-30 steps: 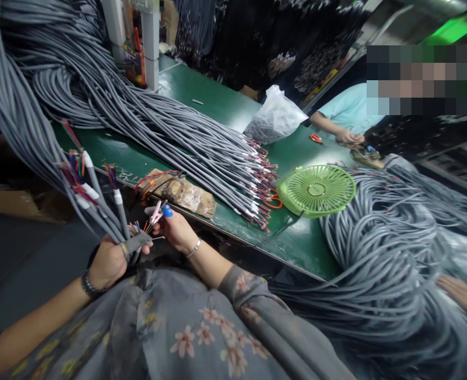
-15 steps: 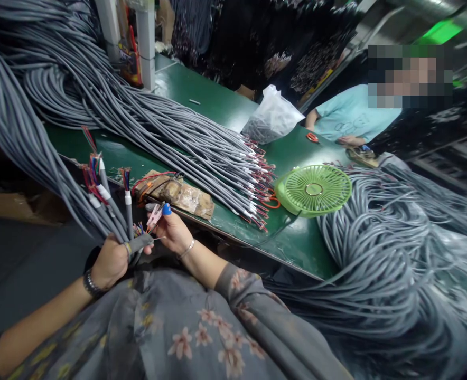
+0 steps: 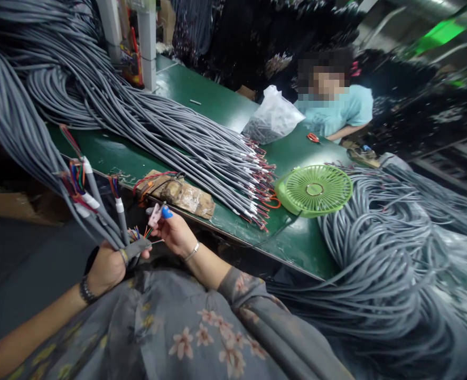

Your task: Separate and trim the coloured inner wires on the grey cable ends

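My left hand [image 3: 109, 266] is closed around a bunch of grey cables [image 3: 107, 224], low in front of my body. A grey wrap [image 3: 137, 247] with a yellowish band seems to cover its thumb. Stripped cable ends stand above the fist, with white bands and coloured inner wires [image 3: 77, 177]. Beside the left fingertips my right hand [image 3: 177, 235] pinches a small pale pink tool [image 3: 155, 215], whose exact kind I cannot make out. A blue cover [image 3: 166, 212] sits on the right thumb. Thin coloured wires [image 3: 138, 232] spread between the two hands.
A worn wooden block [image 3: 186, 196] with wires lies at the edge of the green table [image 3: 217, 100]. Behind it are long grey cable bundles [image 3: 170, 126], a plastic bag [image 3: 273, 117] and a green fan [image 3: 315, 189]. More cables [image 3: 380, 237] pile up right. A person [image 3: 354, 108] sits opposite.
The cable ends in my left hand have tilted left and down a little. My right hand has shifted slightly, turning the pink tool. The person opposite has leaned leftward toward the bag.
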### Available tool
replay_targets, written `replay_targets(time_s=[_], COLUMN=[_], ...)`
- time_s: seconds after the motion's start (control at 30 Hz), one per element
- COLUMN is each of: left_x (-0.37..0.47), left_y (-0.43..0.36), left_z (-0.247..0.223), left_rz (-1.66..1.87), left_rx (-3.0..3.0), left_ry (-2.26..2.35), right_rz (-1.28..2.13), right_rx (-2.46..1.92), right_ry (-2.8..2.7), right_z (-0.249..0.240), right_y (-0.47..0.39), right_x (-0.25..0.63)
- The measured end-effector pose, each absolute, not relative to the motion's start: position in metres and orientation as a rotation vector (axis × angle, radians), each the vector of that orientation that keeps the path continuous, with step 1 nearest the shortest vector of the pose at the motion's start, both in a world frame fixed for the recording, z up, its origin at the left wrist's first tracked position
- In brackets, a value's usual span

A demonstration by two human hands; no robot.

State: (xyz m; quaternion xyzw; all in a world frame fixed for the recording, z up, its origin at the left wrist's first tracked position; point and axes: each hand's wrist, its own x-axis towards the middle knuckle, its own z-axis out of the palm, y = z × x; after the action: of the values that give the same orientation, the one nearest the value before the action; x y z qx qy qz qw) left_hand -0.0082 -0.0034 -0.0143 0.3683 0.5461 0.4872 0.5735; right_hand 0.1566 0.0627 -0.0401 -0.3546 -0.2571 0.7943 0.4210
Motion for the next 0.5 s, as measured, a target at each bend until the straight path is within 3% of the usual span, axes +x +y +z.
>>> replay_targets(time_s=[0.5], left_x=[0.003], left_y=[0.004], left_z=[-0.007], left_rz=[1.231], left_rx=[0.821], left_ry=[1.297], right_rz=[2.048], right_rx=[-0.932], right_ry=[-0.586], right_z=[-0.038], right_y=[0.068], right_x=[0.162])
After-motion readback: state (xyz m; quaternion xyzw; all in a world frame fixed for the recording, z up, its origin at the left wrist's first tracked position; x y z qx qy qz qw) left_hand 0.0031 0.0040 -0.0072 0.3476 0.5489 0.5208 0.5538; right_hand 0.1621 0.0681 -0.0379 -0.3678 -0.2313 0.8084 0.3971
